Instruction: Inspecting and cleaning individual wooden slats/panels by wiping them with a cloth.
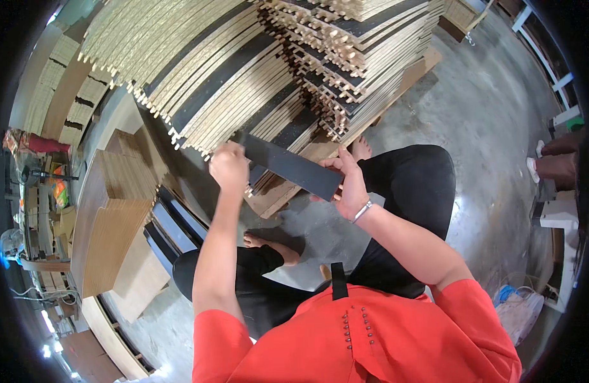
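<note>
A narrow, flat black board [285,164] slants across in front of me. Its near right end rests in my right hand [349,185], thumb on one side and fingers curled beneath. My left hand [229,167] is closed like a fist at the board's far left end, slightly smeared by motion. Whatever its fingers hold is hidden. Just beyond both hands rises a big stack of similar boards [234,80], pale edges and some black faces showing. Short light wooden dowels [336,48] stick out from the board ends.
The stack stands on a brown base sheet [269,204] over grey concrete floor [479,108]. To my left are brown wooden panels [112,217] and several dark boards [179,220]. A person's legs [558,159] show at the far right, near a plastic bag [520,313].
</note>
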`<move>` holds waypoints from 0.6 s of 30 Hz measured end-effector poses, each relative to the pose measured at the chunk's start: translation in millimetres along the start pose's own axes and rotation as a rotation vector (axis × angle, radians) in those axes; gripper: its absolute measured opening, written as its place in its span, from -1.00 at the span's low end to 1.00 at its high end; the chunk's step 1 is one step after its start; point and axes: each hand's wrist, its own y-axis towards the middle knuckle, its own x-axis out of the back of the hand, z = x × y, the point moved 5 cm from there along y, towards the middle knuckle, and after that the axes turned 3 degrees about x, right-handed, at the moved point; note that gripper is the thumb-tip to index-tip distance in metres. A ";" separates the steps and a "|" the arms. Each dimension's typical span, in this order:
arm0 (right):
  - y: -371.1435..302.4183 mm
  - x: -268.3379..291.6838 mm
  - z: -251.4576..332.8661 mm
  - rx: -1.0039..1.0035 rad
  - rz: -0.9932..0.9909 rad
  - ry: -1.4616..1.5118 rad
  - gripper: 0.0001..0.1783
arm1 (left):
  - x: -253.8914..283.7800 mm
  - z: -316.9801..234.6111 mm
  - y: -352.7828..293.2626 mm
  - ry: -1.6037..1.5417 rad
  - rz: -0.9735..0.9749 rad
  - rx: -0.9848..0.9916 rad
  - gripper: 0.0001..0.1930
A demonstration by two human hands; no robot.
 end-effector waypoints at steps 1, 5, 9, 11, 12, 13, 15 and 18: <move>3.4 2.4 0.9 0.010 0.009 0.017 -0.33 | 0.7 -15.1 -12.6 -0.034 -0.081 -0.154 -0.90; 8.2 8.4 -3.7 0.033 -0.012 0.013 -0.32 | 21.5 -109.1 -79.5 -0.297 0.162 -0.480 -0.94; -0.7 0.5 -3.4 -0.001 0.011 0.005 -0.32 | 1.8 -27.0 -11.9 -0.119 -0.052 -0.143 -0.93; 2.7 -0.1 -1.2 0.005 0.043 0.031 -0.30 | -4.3 -2.8 2.4 -0.046 -0.041 0.056 -0.92; 5.2 1.6 0.1 0.009 0.042 0.035 -0.30 | -4.2 -7.6 -2.0 -0.024 -0.058 -0.001 -0.94; 7.3 2.7 1.7 0.009 0.034 0.038 -0.30 | -4.4 -13.2 -8.8 -0.001 -0.076 -0.059 -0.95; 12.6 10.1 -4.3 0.000 0.015 0.045 -0.30 | -2.8 -71.2 -51.0 -0.154 0.048 -0.420 -0.94; 9.5 11.9 -3.4 0.026 -0.025 0.009 -0.30 | 12.1 -109.5 -83.2 -0.426 0.191 -0.370 -0.99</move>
